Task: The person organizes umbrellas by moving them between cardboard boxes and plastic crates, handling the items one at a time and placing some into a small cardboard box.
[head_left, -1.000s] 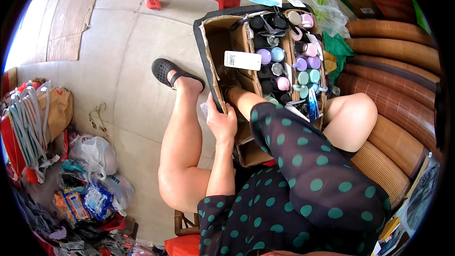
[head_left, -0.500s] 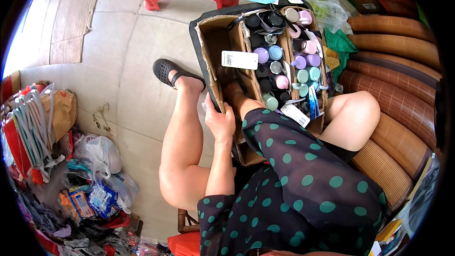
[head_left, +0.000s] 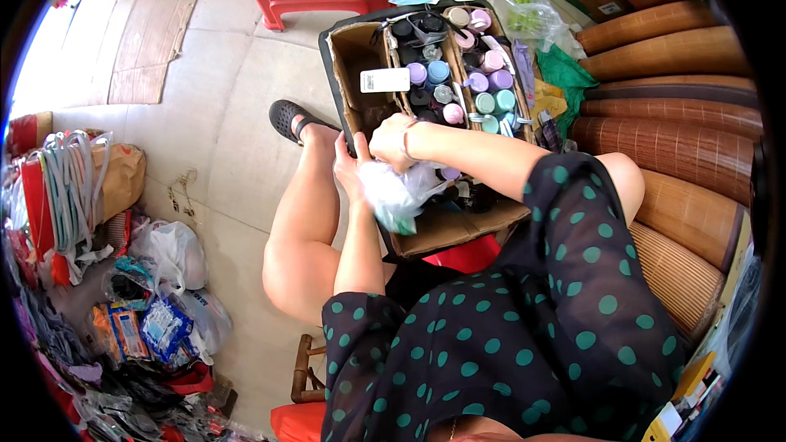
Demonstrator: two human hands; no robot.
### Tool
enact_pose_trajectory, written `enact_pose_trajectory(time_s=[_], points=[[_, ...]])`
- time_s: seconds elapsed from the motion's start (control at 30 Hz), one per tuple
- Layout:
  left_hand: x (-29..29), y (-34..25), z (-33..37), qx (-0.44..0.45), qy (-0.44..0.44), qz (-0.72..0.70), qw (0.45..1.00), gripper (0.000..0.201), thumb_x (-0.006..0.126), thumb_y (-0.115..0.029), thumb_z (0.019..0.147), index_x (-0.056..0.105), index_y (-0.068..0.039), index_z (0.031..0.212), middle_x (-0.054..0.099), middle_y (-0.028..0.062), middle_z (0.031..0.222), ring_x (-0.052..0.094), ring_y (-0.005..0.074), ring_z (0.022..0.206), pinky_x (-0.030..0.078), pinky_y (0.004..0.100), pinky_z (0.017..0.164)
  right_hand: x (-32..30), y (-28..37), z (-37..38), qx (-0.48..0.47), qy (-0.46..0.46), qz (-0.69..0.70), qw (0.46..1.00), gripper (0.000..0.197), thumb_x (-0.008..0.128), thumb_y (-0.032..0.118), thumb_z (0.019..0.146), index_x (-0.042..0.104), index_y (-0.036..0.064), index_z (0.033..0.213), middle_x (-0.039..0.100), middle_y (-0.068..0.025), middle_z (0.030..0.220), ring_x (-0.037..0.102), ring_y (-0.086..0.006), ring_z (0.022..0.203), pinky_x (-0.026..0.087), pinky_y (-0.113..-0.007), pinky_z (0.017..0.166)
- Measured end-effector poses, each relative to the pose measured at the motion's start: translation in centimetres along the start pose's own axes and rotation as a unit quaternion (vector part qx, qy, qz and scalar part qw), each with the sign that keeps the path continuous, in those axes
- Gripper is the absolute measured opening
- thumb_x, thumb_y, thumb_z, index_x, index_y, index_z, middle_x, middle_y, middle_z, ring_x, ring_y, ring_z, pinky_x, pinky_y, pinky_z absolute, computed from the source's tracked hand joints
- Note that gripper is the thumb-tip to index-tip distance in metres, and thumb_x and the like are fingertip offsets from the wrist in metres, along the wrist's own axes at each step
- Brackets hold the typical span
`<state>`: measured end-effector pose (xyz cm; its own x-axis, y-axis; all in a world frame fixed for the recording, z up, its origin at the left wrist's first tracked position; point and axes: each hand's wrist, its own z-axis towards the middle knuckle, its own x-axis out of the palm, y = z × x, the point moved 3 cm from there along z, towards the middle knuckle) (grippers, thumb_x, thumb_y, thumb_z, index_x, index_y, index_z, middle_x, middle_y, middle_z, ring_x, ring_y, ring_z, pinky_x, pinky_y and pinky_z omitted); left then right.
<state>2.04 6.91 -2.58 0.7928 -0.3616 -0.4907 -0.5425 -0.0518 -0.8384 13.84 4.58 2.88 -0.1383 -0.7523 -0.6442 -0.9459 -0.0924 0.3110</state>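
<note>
Above the near part of the box [head_left: 352, 49], the right hand [head_left: 393, 141] carries a clear plastic bag [head_left: 399, 192] with pale contents and a green lower end. The bag is blurred, so its contents cannot be identified. Its long axis slants: the upper end lies under the right hand, and the green end points toward the person's body and slightly right. The right fingers are curled down onto the upper end of the bag, with the fingertips hidden. The left hand [head_left: 350, 168] is at the left wall of the box, its thumb inside and its fingers outside, closed on the wall. The bag lies just beside the left wrist; contact between them cannot be confirmed. The long axis of the box points away from the person, with its far end leaning left. Cardboard dividers separate the lengthwise compartments. Bottles [head_left: 438, 73] stand in the middle and right compartments, caps up, in black, purple, blue, pink and mint. A white tag [head_left: 385, 80] extends across the left compartment, its long edge nearly crosswise to the box. Beyond the far end stands a red stool [head_left: 319, 2]. Rolled mats [head_left: 671, 135] are stacked at the right, and hangers [head_left: 70, 188] lie at the left.
</note>
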Motion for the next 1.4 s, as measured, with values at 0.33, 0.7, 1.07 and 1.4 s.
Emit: enact_pose_trajectory(time_s=[0.33,0.7,1.07,1.4], points=[[0.4,-0.2,-2.4,0.082,-0.076,-0.413,0.904,0.035,0.048,-0.027,0.096,0.051,-0.004,0.123,0.058,0.0106,0.1,0.058,0.0199,0.089,0.048,0.029,0.079,2.3,-8.9,-20.2,-0.015,-0.292,0.557,0.778,0.029,0.065,0.005,0.066,0.066,0.0038,0.095,0.064,0.002,0.079,0.054,-0.0046,0.072,0.047,-0.024,0.064],[1.6,-4.7,-9.3,0.308,0.154,0.179,0.922,0.06,0.071,-0.028,0.076,0.05,-0.008,0.129,0.056,0.0104,0.123,0.042,0.0261,0.125,0.027,0.0465,0.106,25.1,-19.6,-28.8,0.17,-0.425,0.849,0.263,0.028,0.069,0.023,0.079,0.065,0.0076,0.102,0.068,-0.0043,0.091,0.064,-0.0169,0.079,0.052,-0.031,0.075],[2.5,-3.4,-12.1,0.251,0.118,0.161,0.947,0.015,0.066,-0.01,0.081,0.061,0.0,0.092,0.058,0.0124,0.1,0.056,0.0263,0.092,0.045,0.0343,0.083,35.8,-22.4,-26.9,0.451,-0.443,0.763,0.131,0.069,0.074,0.041,0.072,0.057,-0.0096,0.117,0.057,-0.017,0.124,0.053,-0.0224,0.112,0.039,-0.035,0.095],[1.9,-3.3,-12.7,0.113,0.099,-0.089,0.985,0.011,0.055,-0.007,0.092,0.051,0.001,0.098,0.056,0.0025,0.088,0.051,0.0088,0.078,0.043,0.0218,0.07,43.0,-28.1,-26.9,0.462,-0.571,0.671,0.1,0.055,0.055,0.034,0.084,0.055,-0.0049,0.123,0.057,-0.0184,0.124,0.055,-0.0281,0.112,0.041,-0.035,0.094]])
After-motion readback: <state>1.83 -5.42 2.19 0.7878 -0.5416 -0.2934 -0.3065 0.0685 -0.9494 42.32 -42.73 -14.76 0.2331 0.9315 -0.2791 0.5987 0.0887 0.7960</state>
